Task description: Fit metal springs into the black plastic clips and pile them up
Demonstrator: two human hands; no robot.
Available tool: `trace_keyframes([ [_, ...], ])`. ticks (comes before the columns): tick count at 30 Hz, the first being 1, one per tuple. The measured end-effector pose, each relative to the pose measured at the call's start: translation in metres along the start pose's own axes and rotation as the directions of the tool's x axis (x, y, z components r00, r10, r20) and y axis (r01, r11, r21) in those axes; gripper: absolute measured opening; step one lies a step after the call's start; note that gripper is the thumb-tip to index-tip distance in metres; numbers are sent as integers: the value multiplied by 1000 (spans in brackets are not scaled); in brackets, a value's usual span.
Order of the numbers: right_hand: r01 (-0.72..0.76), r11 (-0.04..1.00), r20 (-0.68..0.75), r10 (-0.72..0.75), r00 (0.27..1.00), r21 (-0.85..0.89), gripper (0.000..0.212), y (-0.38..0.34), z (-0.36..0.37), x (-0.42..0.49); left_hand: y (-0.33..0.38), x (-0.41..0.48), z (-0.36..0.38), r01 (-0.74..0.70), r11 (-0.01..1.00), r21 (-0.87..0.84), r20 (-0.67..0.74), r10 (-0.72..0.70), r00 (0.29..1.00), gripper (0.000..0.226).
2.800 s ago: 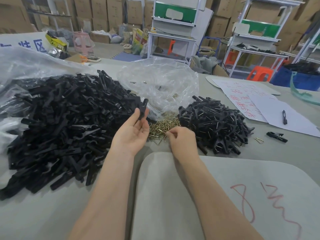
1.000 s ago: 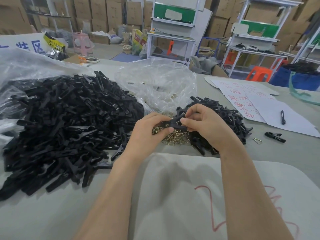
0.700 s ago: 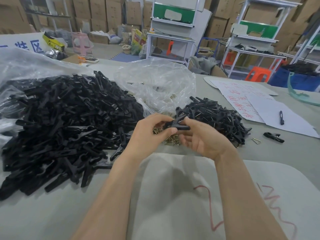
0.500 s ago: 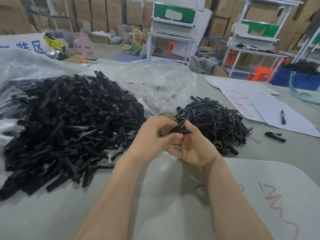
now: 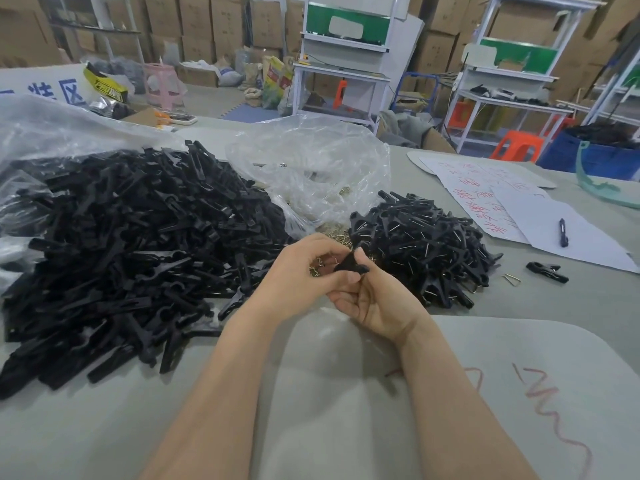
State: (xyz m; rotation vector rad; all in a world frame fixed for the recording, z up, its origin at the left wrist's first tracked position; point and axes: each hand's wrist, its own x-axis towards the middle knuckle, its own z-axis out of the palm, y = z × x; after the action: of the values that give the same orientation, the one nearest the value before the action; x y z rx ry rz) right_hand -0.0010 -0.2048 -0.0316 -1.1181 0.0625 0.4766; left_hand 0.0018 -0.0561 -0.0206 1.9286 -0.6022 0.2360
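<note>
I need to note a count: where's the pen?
In the head view the pen lies on the white paper at the right of the table, just behind a lone black clip.

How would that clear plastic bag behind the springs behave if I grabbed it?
The bag looks thin and crumpled, so it would probably be floppy and very light. Its glossy film may be slippery to grip. A few springs seem to lie inside, so lifting it could spill them.
</note>
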Motion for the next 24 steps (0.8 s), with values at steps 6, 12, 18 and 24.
trace_keyframes([
  [6,100,872,-136,-187,973,-479,61,-15,3,0,-11,-1,1,131,984,122,-97,-119,988,16],
  [12,246,704,-384,-607,696,-666,25,-57,15,8,-12,4,-3,118,989,89,-263,-91,960,46],
  [18,137,670,-424,-600,679,-729,83,-45,27,3,-12,5,-25,34,891,-453,-745,-399,534,15],
  [24,174,56,146,-334,931,-983,56,11,87,29,-11,4,-34,-80,831,-551,-790,-488,371,23],
])
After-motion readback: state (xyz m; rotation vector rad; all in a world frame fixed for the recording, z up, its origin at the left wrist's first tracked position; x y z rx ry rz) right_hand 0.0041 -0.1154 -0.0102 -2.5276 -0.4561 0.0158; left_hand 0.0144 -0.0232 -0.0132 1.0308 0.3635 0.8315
